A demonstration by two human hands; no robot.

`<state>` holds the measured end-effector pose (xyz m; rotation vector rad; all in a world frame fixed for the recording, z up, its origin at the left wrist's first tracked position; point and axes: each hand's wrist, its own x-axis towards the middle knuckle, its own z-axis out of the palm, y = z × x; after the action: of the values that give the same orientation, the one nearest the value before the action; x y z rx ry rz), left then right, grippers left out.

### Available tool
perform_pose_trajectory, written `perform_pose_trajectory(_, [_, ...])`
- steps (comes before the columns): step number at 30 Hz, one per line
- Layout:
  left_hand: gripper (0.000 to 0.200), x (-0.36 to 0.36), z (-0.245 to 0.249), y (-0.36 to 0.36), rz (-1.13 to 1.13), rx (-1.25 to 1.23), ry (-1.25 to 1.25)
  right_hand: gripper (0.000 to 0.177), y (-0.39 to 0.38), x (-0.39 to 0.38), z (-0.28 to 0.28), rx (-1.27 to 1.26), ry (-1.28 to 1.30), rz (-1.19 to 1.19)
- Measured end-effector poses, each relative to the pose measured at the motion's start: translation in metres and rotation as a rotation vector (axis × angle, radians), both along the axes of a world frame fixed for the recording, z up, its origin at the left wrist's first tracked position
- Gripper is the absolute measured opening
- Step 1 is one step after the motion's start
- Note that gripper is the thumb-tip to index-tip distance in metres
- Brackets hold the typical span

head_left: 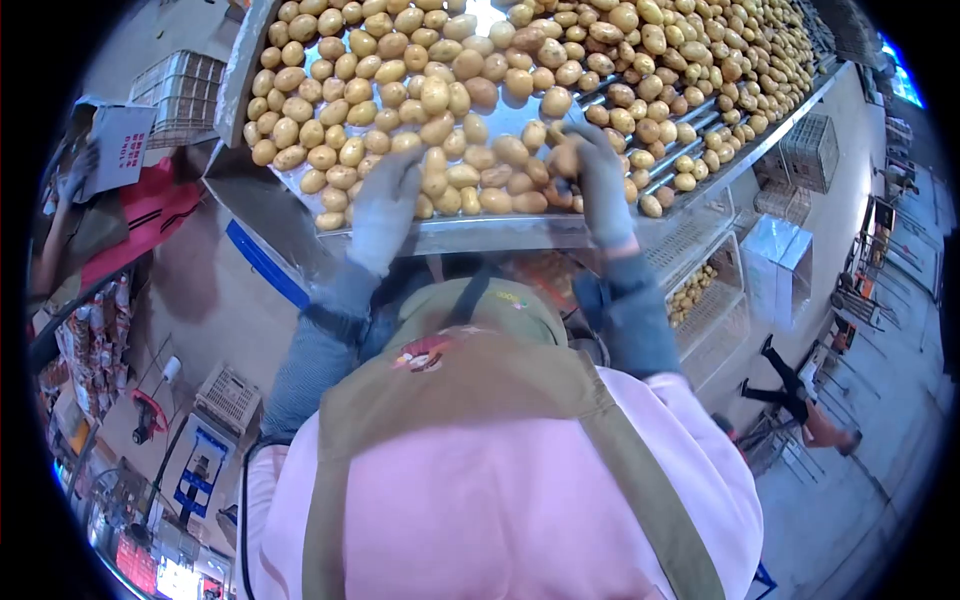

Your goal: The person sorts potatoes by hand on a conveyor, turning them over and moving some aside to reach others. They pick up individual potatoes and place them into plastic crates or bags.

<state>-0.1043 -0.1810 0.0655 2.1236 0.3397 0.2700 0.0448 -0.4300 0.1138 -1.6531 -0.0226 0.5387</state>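
Note:
A metal sorting tray holds several yellow potatoes spread across its surface. My left hand, in a grey glove, lies flat at the tray's near edge with fingers spread over potatoes. My right hand, also gloved, curls its fingers around a potato near the tray's front right. Grey sleeves run back from both hands to my pink top and olive apron.
A clear crate with more potatoes sits under the tray at right. Wire baskets stand at the upper left, beside a person holding a white paper. Another person walks on the floor at right.

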Motion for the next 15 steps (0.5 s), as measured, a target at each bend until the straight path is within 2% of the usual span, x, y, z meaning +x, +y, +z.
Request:
perform_pose_trajectory(1, [0.029, 0.02, -0.007, 0.001, -0.07, 0.114, -0.033, 0.022, -0.029, -0.016, -0.005, 0.287, 0.322, -0.204])
perform_pose_trajectory(2, [0.031, 0.042, -0.014, -0.001, -0.14, 0.224, -0.069, 0.023, -0.057, -0.034, -0.015, -0.074, -0.217, 0.017])
perform_pose_trajectory(4, [0.029, 0.098, -0.006, -0.008, -0.367, 0.505, 0.078, 0.025, -0.088, -0.054, -0.016, 0.336, 0.268, -0.33])
perform_pose_trajectory(6, [0.026, 0.146, -0.016, -0.025, -0.495, 0.838, 0.155, 0.027, -0.084, -0.052, -0.012, -0.01, 0.386, -0.34])
perform_pose_trajectory(7, [0.024, 0.164, -0.021, -0.03, -0.522, 0.889, 0.203, 0.031, -0.072, -0.047, -0.012, -0.178, 0.445, -0.339])
perform_pose_trajectory(8, [0.023, 0.179, -0.026, -0.035, -0.55, 0.943, 0.252, 0.033, -0.053, -0.041, -0.014, -0.58, 0.099, -0.061])
perform_pose_trajectory(9, [0.021, 0.191, -0.03, -0.039, -0.58, 0.998, 0.304, 0.036, -0.039, -0.043, -0.028, -0.68, -0.12, 0.014])
perform_pose_trajectory(10, [0.022, 0.199, -0.036, -0.038, -0.584, 0.953, 0.333, 0.035, -0.026, -0.04, -0.039, -0.651, -0.366, 0.096])
perform_pose_trajectory(12, [0.027, 0.2, -0.003, -0.027, -0.579, 0.661, 0.446, 0.036, -0.006, -0.028, -0.053, -0.842, -0.443, 0.325])
perform_pose_trajectory(14, [0.041, 0.182, 0.002, -0.01, -0.334, 0.186, 0.349, 0.036, 0.0, -0.028, -0.033, -0.451, -0.13, 0.113])
perform_pose_trajectory(15, [0.047, 0.168, 0.007, -0.002, -0.283, 0.084, 0.301, 0.037, 0.001, -0.037, -0.024, -0.253, 0.034, 0.012])
